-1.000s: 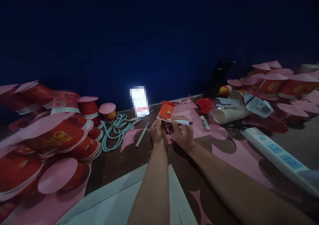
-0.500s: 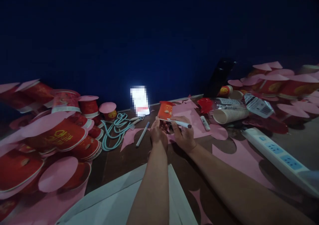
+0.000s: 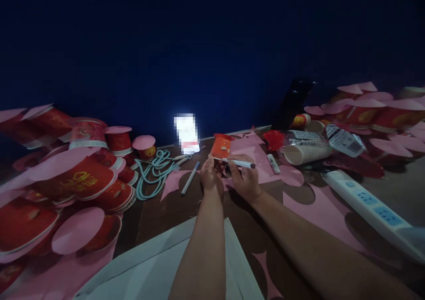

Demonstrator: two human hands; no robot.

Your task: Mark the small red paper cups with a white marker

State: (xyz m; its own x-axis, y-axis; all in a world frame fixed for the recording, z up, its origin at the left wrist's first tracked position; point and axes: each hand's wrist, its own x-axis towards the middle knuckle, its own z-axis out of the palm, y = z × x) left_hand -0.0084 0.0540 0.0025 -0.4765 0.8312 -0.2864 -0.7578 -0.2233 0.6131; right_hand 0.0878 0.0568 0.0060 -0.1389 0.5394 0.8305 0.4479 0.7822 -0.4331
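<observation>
A small orange-red paper cup point(image 3: 222, 146) with a gold print stands tilted, its pale rim toward me. My left hand point(image 3: 211, 176) is closed on that rim, thumb along the near edge and fingers curled beneath. In my right hand point(image 3: 245, 178) is a white marker point(image 3: 243, 163) with a dark end pointing right; its other end meets the cup's rim. Its tip is too small to make out. To the left of my hands another marker point(image 3: 190, 179) lies on the table, beside a scrap of pink paper point(image 3: 172, 184).
Red paper cups with pink paper discs point(image 3: 79, 231) crowd the left; more cups point(image 3: 375, 114) stand at right. A teal cable point(image 3: 141, 189), a lit phone point(image 3: 186, 134), stacked plain cups point(image 3: 307, 153), a glue stick point(image 3: 273, 164) and a power strip point(image 3: 368, 202) lie around.
The right hand's marker has shifted slightly along the cup's rim. The cup has tipped a touch in my left hand. Everything else stays in place.
</observation>
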